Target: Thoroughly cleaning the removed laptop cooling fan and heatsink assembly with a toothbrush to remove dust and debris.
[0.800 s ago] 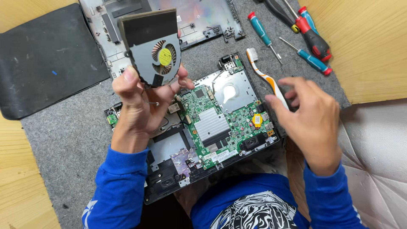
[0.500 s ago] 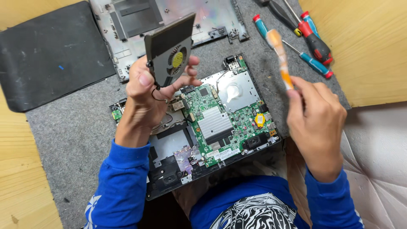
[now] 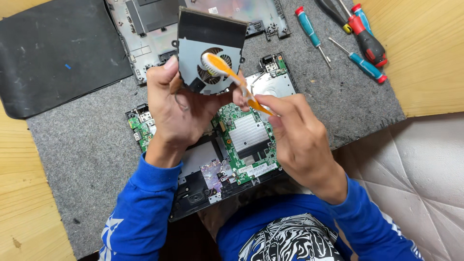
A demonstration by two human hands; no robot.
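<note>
My left hand [image 3: 180, 108] holds a grey cooling fan [image 3: 209, 46] upright above an opened laptop, its round blade opening facing me. My right hand [image 3: 296, 133] grips the orange handle of a white and orange toothbrush [image 3: 227, 72]. The brush head rests on the fan's blade opening. Under both hands lies the laptop's green circuit board [image 3: 247, 140] in its black base, with a silver heat plate in the middle.
A grey felt mat [image 3: 82, 154] covers the wooden table. A black cover panel [image 3: 53, 53] lies at the upper left, a grey laptop bottom shell [image 3: 145, 29] behind the fan. Several screwdrivers [image 3: 360, 38] with teal and red handles lie at the upper right. A white quilted cushion [image 3: 415, 179] is at the right.
My right hand has swung the toothbrush left from beside the board onto the fan. My left hand has lifted the fan higher and turned it toward me.
</note>
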